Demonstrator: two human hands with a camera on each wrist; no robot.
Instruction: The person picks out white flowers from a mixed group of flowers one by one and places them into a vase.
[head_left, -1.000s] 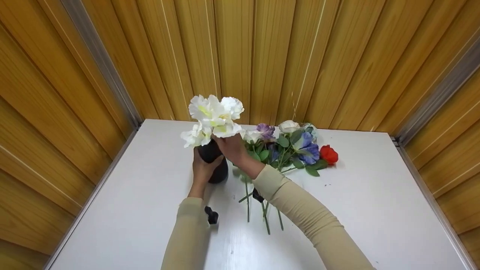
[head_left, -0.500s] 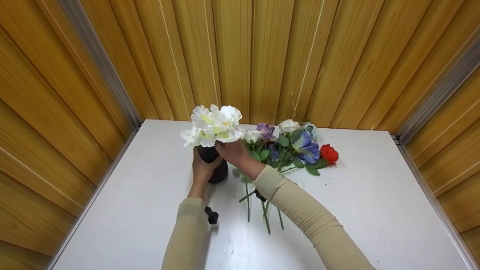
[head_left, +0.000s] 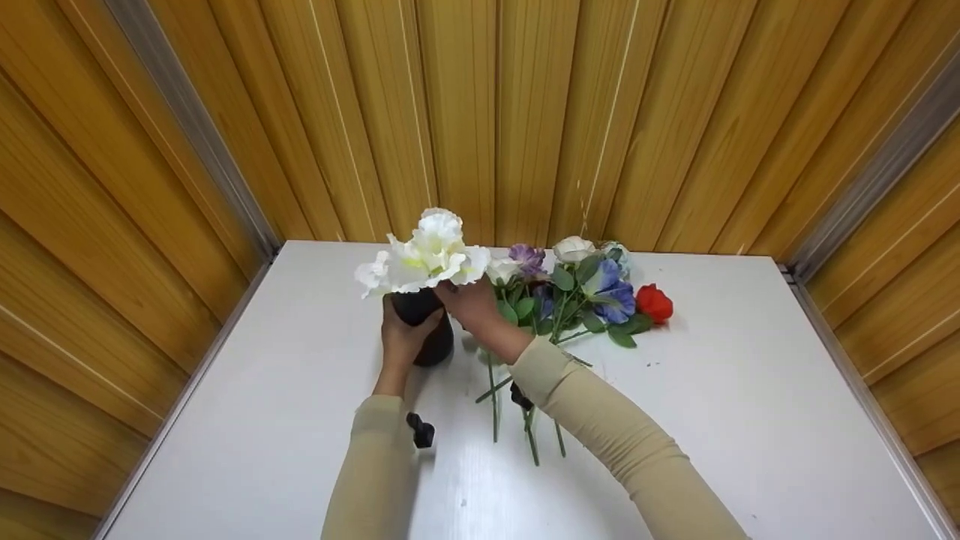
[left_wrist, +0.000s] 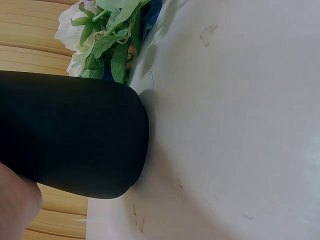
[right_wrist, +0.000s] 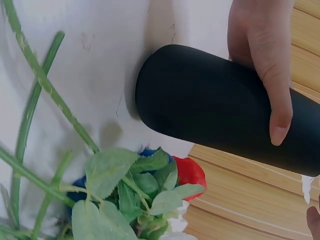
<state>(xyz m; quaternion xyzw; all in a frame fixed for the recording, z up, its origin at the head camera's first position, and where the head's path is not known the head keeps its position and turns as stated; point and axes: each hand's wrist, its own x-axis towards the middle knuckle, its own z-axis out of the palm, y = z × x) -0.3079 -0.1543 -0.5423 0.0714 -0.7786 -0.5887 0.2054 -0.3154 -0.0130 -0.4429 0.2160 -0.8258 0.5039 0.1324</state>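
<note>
My left hand (head_left: 403,337) grips a black vase (head_left: 435,341) round its upper part, and the vase stands upright on the white table. In the right wrist view, the thumb of that left hand (right_wrist: 267,65) lies across the vase (right_wrist: 210,105). White flowers (head_left: 431,259) with frilly petals sit right above the vase mouth. Just under their petals, my right hand (head_left: 476,311) has curled fingers at the stem, which the hand and blooms hide. Only a bit of the right hand (right_wrist: 314,222) shows at the edge of the right wrist view.
Right of the vase lies a pile of artificial flowers: a red rose (head_left: 654,304), a blue flower (head_left: 611,292), a purple flower (head_left: 527,259) and a white rose (head_left: 574,249). Their green stems (head_left: 530,435) point toward the front. Wood-patterned panels (head_left: 465,112) surround the white table (head_left: 300,420).
The white flowers have come down closer to the vase mouth, and their blooms have turned. My right hand has lowered slightly with them. The left hand keeps its hold on the vase.
</note>
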